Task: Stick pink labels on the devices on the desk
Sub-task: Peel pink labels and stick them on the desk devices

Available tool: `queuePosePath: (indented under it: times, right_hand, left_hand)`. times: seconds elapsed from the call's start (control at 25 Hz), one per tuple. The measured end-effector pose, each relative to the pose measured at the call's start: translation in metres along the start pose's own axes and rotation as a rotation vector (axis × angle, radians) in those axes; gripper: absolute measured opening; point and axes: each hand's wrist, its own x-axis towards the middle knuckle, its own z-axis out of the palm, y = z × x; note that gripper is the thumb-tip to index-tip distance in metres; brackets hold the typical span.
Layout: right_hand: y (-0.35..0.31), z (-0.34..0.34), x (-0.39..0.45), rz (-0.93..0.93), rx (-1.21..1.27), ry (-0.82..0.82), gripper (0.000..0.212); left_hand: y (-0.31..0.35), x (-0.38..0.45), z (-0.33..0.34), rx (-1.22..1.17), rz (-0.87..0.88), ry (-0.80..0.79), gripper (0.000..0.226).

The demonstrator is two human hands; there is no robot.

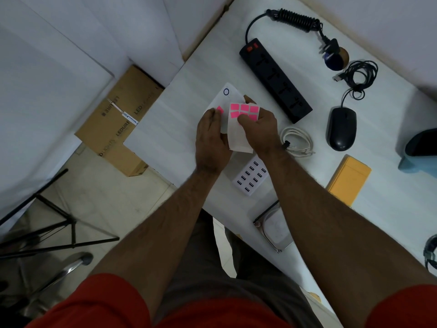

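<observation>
Both our hands work just above the desk [165, 129], close together. Our left hand [212, 136] pinches a single pink label [220, 110] at its fingertips, apparently just peeled. Our right hand [259, 126] grips the label sheet [243, 111], thumb curled over its pink squares, with the bare backing hanging down toward us.

Nearest to us, beneath the forearms, lies the white USB hub [251, 176], and nearer still a silver drive [274, 226] at the desk edge. Neither shows pink.

Beyond the right hand, the black power strip [275, 79] runs with its long axis diagonally away to the upper left; the black mouse [343, 129] sits well off to the right. We judge the hub the shortest reach for the label-carrying left hand, straight back toward us.
</observation>
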Motion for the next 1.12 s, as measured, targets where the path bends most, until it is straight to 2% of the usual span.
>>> queuePosePath:
  times: [0.16, 0.44, 0.64, 0.68, 0.84, 0.92, 1.04, 1.12]
  right_hand:
    - [0.003, 0.0, 0.0, -0.007, -0.011, 0.003, 0.056]
    - [0.004, 0.001, 0.0, -0.008, 0.011, 0.002, 0.049]
    - [0.004, 0.0, -0.005, 0.01, 0.032, 0.035, 0.063]
    - [0.005, 0.0, -0.008, 0.017, 0.05, 0.06, 0.058]
    - [0.011, -0.007, -0.031, 0.103, 0.144, 0.147, 0.013]
    - [0.013, -0.014, -0.043, 0.18, 0.219, 0.138, 0.01]
    - [0.014, -0.029, -0.067, 0.27, 0.289, 0.149, 0.019]
    - [0.01, -0.038, -0.087, 0.3, 0.333, 0.145, 0.01]
  left_hand:
    - [0.001, -0.004, 0.0, 0.058, 0.112, -0.009, 0.074]
    - [-0.005, -0.008, 0.002, 0.023, 0.098, -0.013, 0.073]
    - [-0.001, -0.009, -0.004, 0.048, 0.069, -0.036, 0.07]
    - [0.004, -0.007, -0.009, 0.049, 0.053, -0.026, 0.065]
    - [0.027, -0.008, -0.028, 0.029, 0.006, 0.055, 0.037]
    - [0.038, -0.012, -0.036, -0.02, -0.015, 0.065, 0.032]
    - [0.058, -0.022, -0.055, -0.125, -0.044, 0.088, 0.028]
    - [0.074, -0.032, -0.066, -0.16, 0.019, 0.048, 0.027]
